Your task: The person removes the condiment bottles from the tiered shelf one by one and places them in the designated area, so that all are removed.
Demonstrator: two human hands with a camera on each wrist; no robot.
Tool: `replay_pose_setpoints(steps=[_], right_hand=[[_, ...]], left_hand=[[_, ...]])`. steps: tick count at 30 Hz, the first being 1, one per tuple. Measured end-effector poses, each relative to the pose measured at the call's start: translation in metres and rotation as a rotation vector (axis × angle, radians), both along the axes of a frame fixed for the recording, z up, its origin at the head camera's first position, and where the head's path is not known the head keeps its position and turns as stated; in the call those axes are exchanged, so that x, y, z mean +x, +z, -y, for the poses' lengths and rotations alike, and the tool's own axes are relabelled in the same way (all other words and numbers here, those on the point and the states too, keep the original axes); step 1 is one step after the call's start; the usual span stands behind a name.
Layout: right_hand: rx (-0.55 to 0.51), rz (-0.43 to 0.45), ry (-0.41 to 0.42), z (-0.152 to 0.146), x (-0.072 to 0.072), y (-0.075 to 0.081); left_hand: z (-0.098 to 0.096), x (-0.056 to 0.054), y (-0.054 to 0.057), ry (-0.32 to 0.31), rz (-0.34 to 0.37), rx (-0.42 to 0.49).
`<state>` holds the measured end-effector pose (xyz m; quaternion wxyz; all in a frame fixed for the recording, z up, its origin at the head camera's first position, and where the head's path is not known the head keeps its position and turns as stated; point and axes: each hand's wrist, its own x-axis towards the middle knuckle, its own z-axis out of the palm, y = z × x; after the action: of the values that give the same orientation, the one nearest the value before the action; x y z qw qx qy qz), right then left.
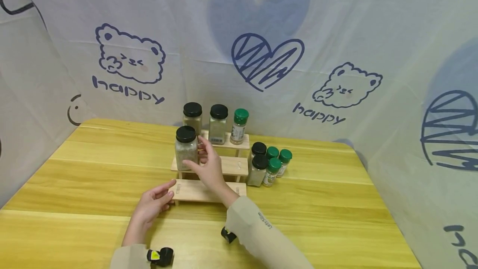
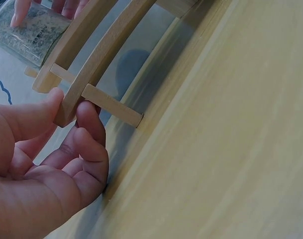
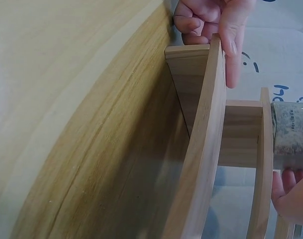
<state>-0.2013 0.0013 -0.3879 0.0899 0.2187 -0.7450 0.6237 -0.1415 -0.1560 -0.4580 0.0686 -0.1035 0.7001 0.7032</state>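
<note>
A three-step wooden spice rack (image 1: 205, 191) stands on the table. My left hand (image 1: 150, 206) pinches the left end of its lowest step; in the left wrist view the thumb lies on top and the curled fingers sit beneath the board (image 2: 71, 102). My right hand (image 1: 210, 170) holds a square glass spice jar (image 1: 186, 155) with a black lid, upright at the left end of the middle step. Its thumb is on the jar's front and its fingers are at the right side. In the right wrist view the jar's base (image 3: 290, 160) is at the step.
On the top step stand two black-lidded jars (image 1: 218, 124) and a green-capped spice bottle (image 1: 239, 127). Right of the rack, more black-lidded jars (image 1: 257, 172) and several green-capped bottles (image 1: 271, 174) cluster on the table (image 1: 328, 202). A printed cloth (image 1: 186, 20) hangs behind.
</note>
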Motion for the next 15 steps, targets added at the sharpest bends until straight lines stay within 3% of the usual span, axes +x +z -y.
replay_pose_setpoints(steps=[5, 12, 15], right_hand=[[0.023, -0.024, 0.015, 0.000, 0.005, 0.010], [0.024, -0.028, 0.009, 0.003, -0.010, -0.014], [-0.016, -0.010, 0.034, 0.004, -0.010, -0.015]], left_hand=[[0.000, 0.000, -0.001, -0.003, -0.006, 0.006], [0.001, 0.000, -0.001, -0.008, -0.006, 0.000], [0.000, 0.000, -0.002, -0.011, -0.007, 0.000]])
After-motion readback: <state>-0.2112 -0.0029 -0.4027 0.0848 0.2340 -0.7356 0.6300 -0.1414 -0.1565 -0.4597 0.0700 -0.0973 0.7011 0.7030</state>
